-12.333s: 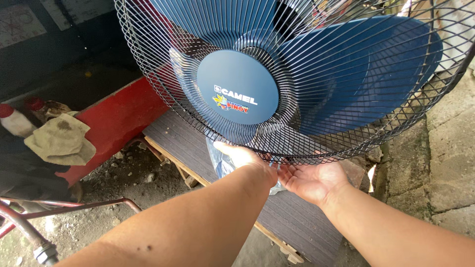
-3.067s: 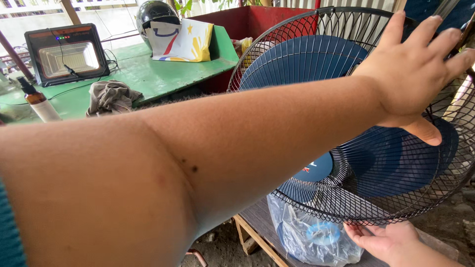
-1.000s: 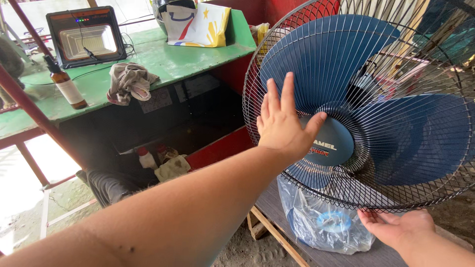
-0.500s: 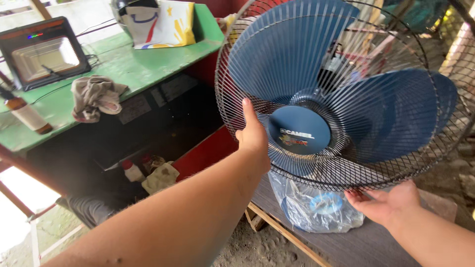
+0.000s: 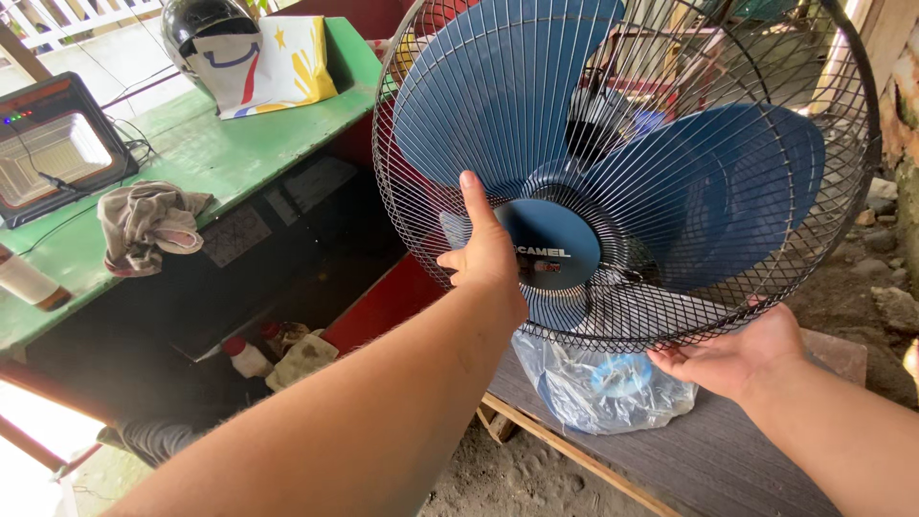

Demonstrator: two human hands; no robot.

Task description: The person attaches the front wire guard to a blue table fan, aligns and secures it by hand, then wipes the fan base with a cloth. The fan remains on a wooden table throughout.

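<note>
Head view: large fan (image 5: 622, 172), blue blades behind a dark wire guard, tilted, filling upper centre to right of frame. Its base, wrapped in a clear plastic bag (image 5: 593, 383), rests on a dark wooden board (image 5: 708, 460).

L hand (image 5: 488, 258): palm flat against front of guard, just left of the round blue hub cap (image 5: 550, 244); fingers extended upward, not closed round anything. Contact only, no grasp.

R hand (image 5: 732, 349): at lower rim of guard, right of centre, palm up. Fingers curled onto rim wire from beneath; light hold, hand partly open.

Surroundings, left side: green bench (image 5: 211, 163) carrying a floodlight panel (image 5: 53, 148), a crumpled rag (image 5: 148, 220), a dark helmet (image 5: 206, 24) beside a white printed bag (image 5: 273, 62). Bottle (image 5: 244, 356) lies under bench.
</note>
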